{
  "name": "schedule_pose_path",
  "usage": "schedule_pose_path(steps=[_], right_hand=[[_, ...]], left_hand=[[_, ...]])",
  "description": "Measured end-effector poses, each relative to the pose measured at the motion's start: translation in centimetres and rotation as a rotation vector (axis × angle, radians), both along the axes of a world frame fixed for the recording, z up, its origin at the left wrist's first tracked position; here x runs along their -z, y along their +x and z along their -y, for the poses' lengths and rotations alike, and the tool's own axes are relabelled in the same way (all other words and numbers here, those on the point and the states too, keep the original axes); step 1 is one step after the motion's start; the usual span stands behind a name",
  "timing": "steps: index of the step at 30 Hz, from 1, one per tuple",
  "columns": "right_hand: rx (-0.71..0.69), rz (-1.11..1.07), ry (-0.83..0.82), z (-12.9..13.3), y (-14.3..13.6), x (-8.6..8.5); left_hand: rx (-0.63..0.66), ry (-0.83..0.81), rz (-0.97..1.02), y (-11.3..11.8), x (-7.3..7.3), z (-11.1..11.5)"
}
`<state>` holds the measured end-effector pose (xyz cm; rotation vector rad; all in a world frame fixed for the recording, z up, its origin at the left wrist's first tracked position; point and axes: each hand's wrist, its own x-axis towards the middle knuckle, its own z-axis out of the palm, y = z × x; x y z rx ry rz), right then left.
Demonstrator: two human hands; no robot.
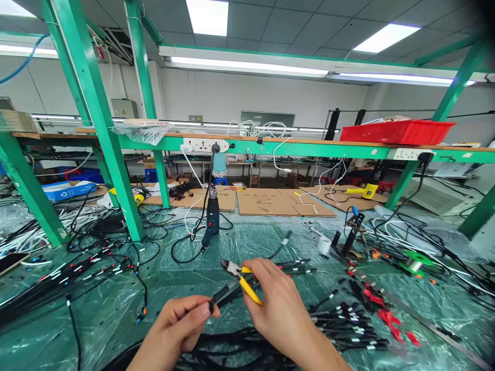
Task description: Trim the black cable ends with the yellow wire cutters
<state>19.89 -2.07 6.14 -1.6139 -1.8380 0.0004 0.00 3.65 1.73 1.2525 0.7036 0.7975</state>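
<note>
My left hand [181, 324] pinches the end of a black cable [221, 293] between thumb and fingers, low in the middle of the view. Just right of it, my right hand [276, 304] is closed around the yellow handles of cutting pliers [242, 278]. The pliers' metal jaws point up and left, above the cable and apart from my left fingers. More black cables [344, 324] with white labels lie beside and beneath my hands. Part of the held cable is hidden behind my right hand.
A dark heat gun [211, 219] stands beyond my hands. Bundles of cables [88, 268] cover the left side. At right are a metal fixture [353, 234], a green spool [415, 262] and red scraps [389, 317]. A red bin [398, 132] rests on the shelf; a person [220, 164] sits far back.
</note>
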Motion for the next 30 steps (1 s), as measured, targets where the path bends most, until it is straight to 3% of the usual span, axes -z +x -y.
schedule_pose_path(steps=[4,13,20,30], right_hand=[[-0.024,-0.122,0.066,0.4,-1.1,1.0],[-0.053,0.077,-0.104,1.5,-1.7,1.3],[-0.032,0.123,-0.136,1.0,-2.3,1.1],[0.023,0.118,-0.232,1.4,-2.5,0.8]], left_hand=[[-0.005,-0.219,0.195,0.0,-0.3,-0.8],[-0.030,-0.318,0.278,-0.1,-0.6,-1.3],[-0.057,-0.234,0.227,0.1,-0.8,-1.3],[-0.051,0.056,0.004,0.0,-0.7,-1.4]])
